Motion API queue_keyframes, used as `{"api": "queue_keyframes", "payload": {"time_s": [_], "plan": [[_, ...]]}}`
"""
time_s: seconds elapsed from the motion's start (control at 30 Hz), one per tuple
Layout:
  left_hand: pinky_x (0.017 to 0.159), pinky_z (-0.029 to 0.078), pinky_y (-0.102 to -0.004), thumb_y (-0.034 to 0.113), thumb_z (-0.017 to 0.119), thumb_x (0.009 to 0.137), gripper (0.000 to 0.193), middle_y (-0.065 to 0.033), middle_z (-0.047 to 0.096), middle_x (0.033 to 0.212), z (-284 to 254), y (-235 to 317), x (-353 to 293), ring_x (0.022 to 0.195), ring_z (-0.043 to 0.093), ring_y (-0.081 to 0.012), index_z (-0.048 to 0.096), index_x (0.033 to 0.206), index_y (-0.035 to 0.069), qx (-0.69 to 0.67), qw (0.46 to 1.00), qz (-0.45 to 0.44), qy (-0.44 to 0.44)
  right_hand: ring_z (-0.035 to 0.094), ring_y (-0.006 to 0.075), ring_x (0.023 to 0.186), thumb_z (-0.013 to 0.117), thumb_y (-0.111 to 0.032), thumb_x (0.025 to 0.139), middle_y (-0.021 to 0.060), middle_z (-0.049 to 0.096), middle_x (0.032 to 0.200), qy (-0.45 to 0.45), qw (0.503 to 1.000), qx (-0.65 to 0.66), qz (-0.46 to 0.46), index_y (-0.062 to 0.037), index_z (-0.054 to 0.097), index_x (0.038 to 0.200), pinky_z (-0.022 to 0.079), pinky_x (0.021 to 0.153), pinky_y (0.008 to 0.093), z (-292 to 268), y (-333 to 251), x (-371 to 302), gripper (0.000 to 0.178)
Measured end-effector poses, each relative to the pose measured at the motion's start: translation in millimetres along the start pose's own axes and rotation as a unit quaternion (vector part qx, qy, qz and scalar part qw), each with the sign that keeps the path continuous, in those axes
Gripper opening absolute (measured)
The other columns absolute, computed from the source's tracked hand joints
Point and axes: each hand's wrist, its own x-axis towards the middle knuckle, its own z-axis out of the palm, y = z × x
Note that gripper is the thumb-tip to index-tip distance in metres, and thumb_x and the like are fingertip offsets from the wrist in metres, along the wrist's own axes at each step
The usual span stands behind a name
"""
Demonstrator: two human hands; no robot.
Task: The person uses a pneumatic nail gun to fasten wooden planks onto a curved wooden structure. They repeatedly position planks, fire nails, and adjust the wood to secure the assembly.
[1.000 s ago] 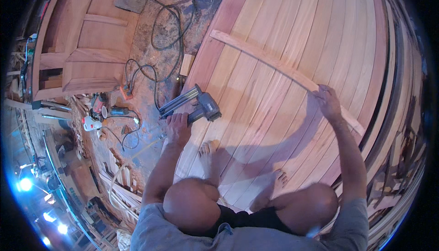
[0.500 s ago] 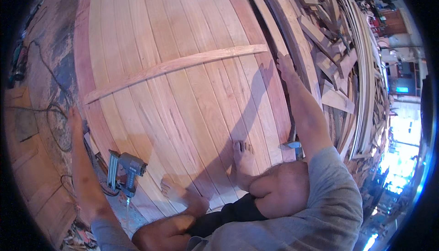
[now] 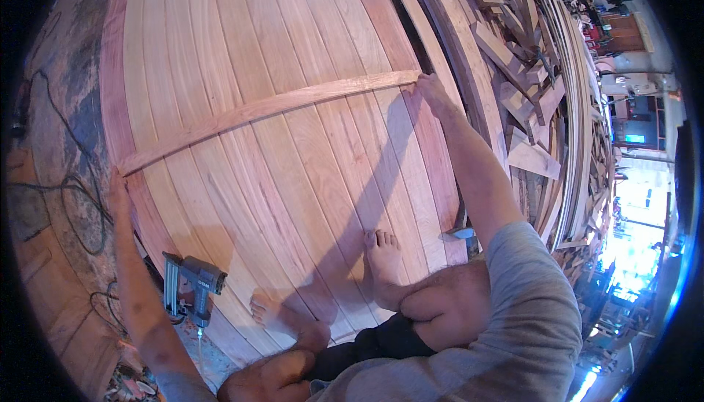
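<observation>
A narrow wooden batten [image 3: 275, 107] lies crosswise over a wide panel of pale and reddish boards [image 3: 308, 182]. My right hand [image 3: 435, 94] is at its right end, fingers closed on the tip. At the batten's left end my left hand [image 3: 119, 188] grips the tip beside the panel's edge; its fingers show only in part. A grey nail gun [image 3: 196, 285] with an air fitting below rests near my left forearm, on the panel's near left edge. Near my right knee lies a hammer [image 3: 460, 233], its head bluish.
My bare feet [image 3: 384, 259] are on the panel's near part. Long timbers [image 3: 458, 35] and a heap of offcuts [image 3: 524, 101] line the right side. Dark cables [image 3: 81, 186] loop across the floor at the left, near brown wooden panels [image 3: 55, 277].
My right hand has come in from beyond the panel's edge onto the batten's right end. My left hand has met its left end. The view has shifted slightly.
</observation>
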Motion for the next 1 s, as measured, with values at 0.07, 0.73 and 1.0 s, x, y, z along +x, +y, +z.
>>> {"api": "queue_keyframes", "payload": {"time_s": [0.07,0.73,1.0], "plan": [[0.120,0.032,-0.0350,0.044,0.044,0.108,0.063,-0.0148,0.045,0.160,2.2,-2.8,-0.2,0.146,0.044,-0.0278,0.044,0.156,0.002,-0.015,1.000,-0.010,0.007,0.063,0.0204,0.094,0.057,-0.017,0.094,0.0104,0.067,0.095,0.054,0.998,0.042,-0.011,0.0034,0.071,0.111,0.049,0.077,0.0361,3.8,11.4,4.4,0.030],[0.116,0.036,-0.0369,0.045,0.053,0.105,0.064,-0.0122,0.050,0.152,-11.5,32.8,-62.5,0.139,0.047,-0.0257,0.046,0.154,0.004,-0.240,0.964,-0.114,0.021,0.061,0.0247,0.121,0.050,-0.005,0.096,0.0171,0.059,0.141,0.037,0.990,0.137,-0.004,0.0108,0.053,0.140,0.047,0.108,0.0388,-3.0,22.3,-3.0,0.046],[0.115,0.040,-0.0347,0.037,0.051,0.107,0.054,-0.0107,0.058,0.143,-24.8,23.0,-93.9,0.132,0.054,-0.0237,0.048,0.151,0.006,-0.280,0.949,-0.141,-0.040,0.062,0.0217,0.116,0.054,-0.014,0.102,0.0175,0.062,0.133,-0.127,0.979,0.073,-0.141,0.0064,0.051,0.145,0.051,0.101,0.0369,-26.2,90.7,44.7,0.048]]}}
